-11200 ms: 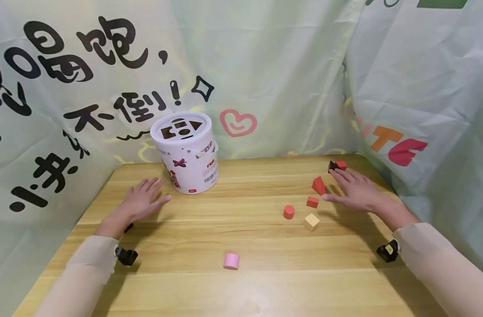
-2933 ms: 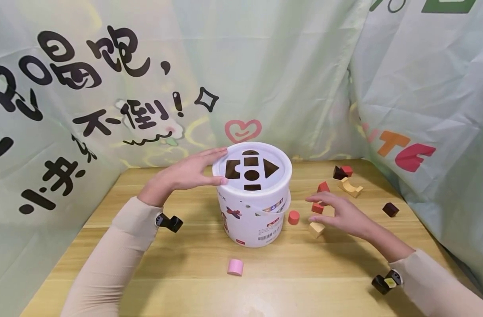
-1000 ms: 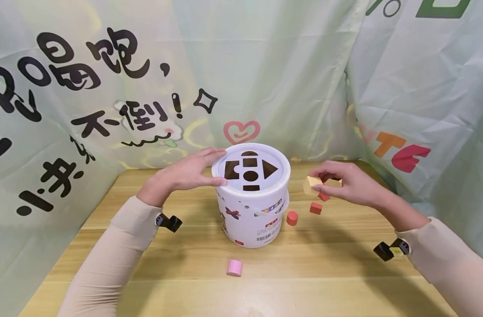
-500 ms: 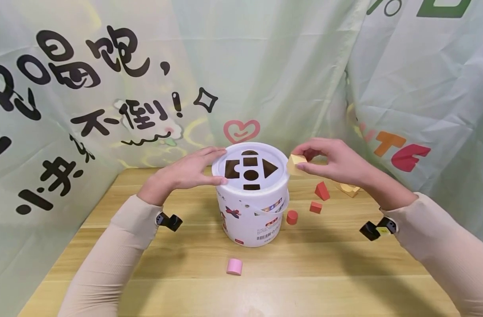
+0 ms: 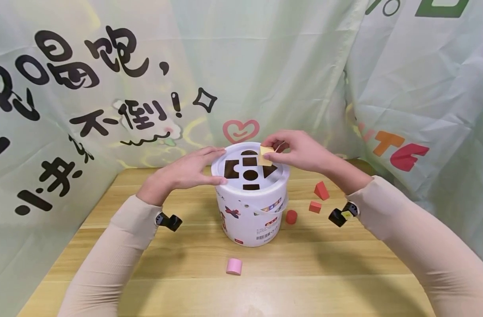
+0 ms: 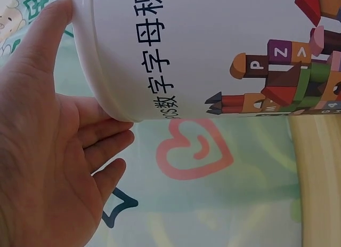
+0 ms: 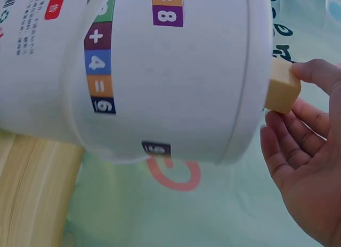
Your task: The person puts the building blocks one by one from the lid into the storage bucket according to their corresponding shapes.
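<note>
A white bucket [image 5: 249, 220] with a shape-sorter lid [image 5: 273, 179] stands on the table. My left hand [image 5: 186, 171] rests at the left of its rim, fingers and thumb nearly straight and spread along the edge; the left wrist view shows this hand [image 6: 58, 135] touching the rim. With thumb and fingers my right hand [image 5: 298, 152] pinches a pale yellow wooden block [image 5: 265, 156] over the lid, overlapping the triangular hole. Seen from the right wrist, the block [image 7: 282, 87] is right at the lid's edge, partly hidden by the rim.
To the bucket's right lie a red cylinder [image 5: 291, 216], a small red block [image 5: 315, 207] and a red triangular block [image 5: 321, 190]. A pink rounded block [image 5: 234, 266] lies in front on the wooden table [image 5: 186, 286]. Printed cloth [image 5: 305, 88] hangs behind and at both sides.
My right hand has picked the yellow block up from the table and carried it left over the lid. Earlier, the bucket came from the back left to the middle. My left hand stays on the rim.
</note>
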A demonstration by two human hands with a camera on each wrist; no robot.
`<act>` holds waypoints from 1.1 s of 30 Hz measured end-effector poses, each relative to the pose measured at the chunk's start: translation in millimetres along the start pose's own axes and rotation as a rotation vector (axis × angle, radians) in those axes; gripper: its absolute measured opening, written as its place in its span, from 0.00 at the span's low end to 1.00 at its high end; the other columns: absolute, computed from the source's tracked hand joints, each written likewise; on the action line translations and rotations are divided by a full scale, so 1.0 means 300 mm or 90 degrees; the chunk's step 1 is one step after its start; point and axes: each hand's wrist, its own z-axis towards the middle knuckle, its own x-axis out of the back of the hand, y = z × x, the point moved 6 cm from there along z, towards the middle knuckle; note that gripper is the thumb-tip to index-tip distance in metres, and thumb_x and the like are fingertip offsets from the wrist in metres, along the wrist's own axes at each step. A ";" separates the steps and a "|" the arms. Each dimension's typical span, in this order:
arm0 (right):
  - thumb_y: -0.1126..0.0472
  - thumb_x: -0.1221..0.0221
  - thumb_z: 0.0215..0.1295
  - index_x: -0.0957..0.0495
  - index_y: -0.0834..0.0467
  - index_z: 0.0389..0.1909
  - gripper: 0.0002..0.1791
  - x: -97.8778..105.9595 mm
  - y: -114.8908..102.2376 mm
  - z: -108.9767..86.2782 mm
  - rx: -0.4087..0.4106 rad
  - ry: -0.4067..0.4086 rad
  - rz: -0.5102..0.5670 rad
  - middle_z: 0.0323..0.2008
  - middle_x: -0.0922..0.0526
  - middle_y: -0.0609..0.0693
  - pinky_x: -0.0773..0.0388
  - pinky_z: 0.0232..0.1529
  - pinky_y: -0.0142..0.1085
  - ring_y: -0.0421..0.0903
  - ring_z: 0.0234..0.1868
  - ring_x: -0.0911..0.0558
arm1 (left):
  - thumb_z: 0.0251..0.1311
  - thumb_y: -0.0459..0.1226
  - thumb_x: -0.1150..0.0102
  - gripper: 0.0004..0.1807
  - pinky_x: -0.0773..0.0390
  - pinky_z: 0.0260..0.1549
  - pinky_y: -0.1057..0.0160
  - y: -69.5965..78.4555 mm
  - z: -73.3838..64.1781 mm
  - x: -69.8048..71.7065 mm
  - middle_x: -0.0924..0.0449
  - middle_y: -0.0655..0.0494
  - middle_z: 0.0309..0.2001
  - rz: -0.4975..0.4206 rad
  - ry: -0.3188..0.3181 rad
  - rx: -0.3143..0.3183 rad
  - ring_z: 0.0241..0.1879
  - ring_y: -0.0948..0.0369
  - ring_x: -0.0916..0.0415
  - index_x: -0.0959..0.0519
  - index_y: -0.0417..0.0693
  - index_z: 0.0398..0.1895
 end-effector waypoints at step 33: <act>0.57 0.33 0.62 0.18 0.59 0.47 0.15 -0.138 0.038 0.138 -0.006 -0.100 -0.020 0.36 0.17 0.48 0.24 0.43 0.38 0.45 0.38 0.22 | 0.56 0.70 0.49 0.52 0.42 0.68 0.48 0.001 -0.006 -0.007 0.47 0.55 0.75 0.003 0.002 0.008 0.72 0.54 0.47 0.45 0.52 0.77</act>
